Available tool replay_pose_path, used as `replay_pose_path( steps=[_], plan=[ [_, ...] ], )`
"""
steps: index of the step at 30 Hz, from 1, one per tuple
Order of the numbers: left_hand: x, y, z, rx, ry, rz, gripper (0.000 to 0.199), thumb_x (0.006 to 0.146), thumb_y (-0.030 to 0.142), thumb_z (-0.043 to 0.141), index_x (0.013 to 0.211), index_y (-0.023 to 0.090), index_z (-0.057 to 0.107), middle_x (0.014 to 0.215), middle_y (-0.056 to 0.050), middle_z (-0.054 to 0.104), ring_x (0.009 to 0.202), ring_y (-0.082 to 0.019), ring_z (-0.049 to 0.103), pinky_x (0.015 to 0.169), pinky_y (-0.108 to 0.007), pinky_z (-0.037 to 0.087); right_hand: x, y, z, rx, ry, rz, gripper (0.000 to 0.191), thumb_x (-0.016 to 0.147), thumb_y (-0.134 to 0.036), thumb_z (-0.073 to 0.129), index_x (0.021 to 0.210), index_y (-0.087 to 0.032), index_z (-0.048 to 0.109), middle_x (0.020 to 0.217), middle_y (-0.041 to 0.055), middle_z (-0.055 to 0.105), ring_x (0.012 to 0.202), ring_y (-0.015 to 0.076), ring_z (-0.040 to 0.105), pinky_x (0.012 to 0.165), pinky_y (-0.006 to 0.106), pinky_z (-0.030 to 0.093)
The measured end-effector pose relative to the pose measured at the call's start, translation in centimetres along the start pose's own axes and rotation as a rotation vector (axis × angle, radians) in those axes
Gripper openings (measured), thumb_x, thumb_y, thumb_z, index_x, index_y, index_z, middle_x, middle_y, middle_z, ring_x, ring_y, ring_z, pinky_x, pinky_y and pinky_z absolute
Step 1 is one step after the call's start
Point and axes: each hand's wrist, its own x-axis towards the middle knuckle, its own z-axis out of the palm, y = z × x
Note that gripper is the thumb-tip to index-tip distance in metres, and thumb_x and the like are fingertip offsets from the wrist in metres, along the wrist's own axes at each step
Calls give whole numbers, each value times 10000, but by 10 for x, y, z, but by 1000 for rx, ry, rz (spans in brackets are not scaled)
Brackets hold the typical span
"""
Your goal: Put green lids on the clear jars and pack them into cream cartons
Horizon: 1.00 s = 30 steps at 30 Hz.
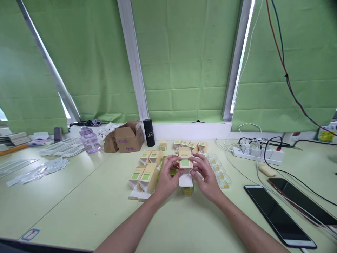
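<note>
Both hands hold one small tan box [185, 154] with a green square label, its white flap hanging open toward me. My left hand [169, 174] grips its left side, and my right hand [204, 173] has its fingers on the right side. Under the flap a clear container with yellow-green contents [188, 191] rests on the table. Several open tan boxes [149, 177] stand left of my left hand, and more [202, 146] sit behind the held one. Clear cups with yellow contents [220, 172] lie right of my right hand. More green items are partly hidden behind my left fingers.
Two phones [279, 214] and cables lie at the right, near a white power strip [258, 154]. Along the back stand a cardboard box [129, 137], a black cylinder [149, 133] and a purple bottle [90, 140]. Plastic sleeves [39, 170] lie on the left.
</note>
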Motion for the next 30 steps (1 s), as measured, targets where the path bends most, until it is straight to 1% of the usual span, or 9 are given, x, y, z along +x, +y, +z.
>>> replay_pose_path(
  steps=[7,10,13,15,19,22,24,27,30],
  plan=[
    [-2,3,0,46,-13,17,323,933,293,735,1250,290,671,1340,-83,519,1078,-230,648,1000,-414,542,1,4,1,-13,14,10,319,1033,-356,611,1350,-365,642,1528,91,407,1070,208,702,952,419,621],
    [-3,3,-3,42,-73,38,395,960,384,717,1340,307,644,1377,-96,490,1131,-250,631,1031,-426,523,1,5,1,-10,35,25,307,1034,-374,612,1338,-354,649,1514,93,423,992,183,709,925,407,626],
    [-4,4,-7,32,-164,60,524,988,515,652,1468,316,583,1452,-125,448,1262,-302,574,1101,-461,479,2,6,0,-17,69,35,302,1033,-396,614,1325,-332,656,1507,102,436,957,175,703,899,400,629],
    [-4,5,-10,18,-223,61,643,969,598,642,1538,320,528,1505,-137,413,1364,-342,501,1165,-494,426,2,6,-1,-23,91,38,303,1031,-402,617,1322,-325,656,1505,106,441,963,179,698,890,402,629],
    [-4,4,-12,-30,-313,40,920,843,713,736,1621,340,416,1579,-134,337,1493,-387,365,1262,-549,309,3,9,-2,-34,118,41,307,1030,-417,616,1319,-320,655,1506,113,451,945,180,693,880,411,632],
    [-4,3,-11,-32,-346,39,1043,772,708,810,1642,340,369,1617,-133,290,1562,-403,254,1289,-559,255,3,9,-2,-40,127,36,308,1029,-427,615,1313,-316,655,1504,116,459,927,180,693,871,412,636],
    [-4,1,-10,-9,-339,39,1031,780,656,833,1643,352,358,1621,-131,279,1552,-402,271,1281,-561,267,3,9,-1,-43,126,34,301,1030,-419,613,1311,-318,655,1499,114,460,925,181,694,857,405,638],
    [-5,0,-9,9,-298,37,911,854,575,800,1630,367,369,1594,-123,304,1452,-367,408,1244,-541,324,2,7,-1,-49,120,33,291,1029,-393,613,1307,-321,656,1488,109,461,916,177,696,840,400,640],
    [-5,0,-8,-20,-271,45,814,900,586,743,1603,352,404,1552,-119,351,1382,-341,467,1205,-504,366,2,7,1,-59,118,28,279,1025,-375,616,1293,-315,664,1479,107,466,910,176,697,843,410,644]
  ],
)
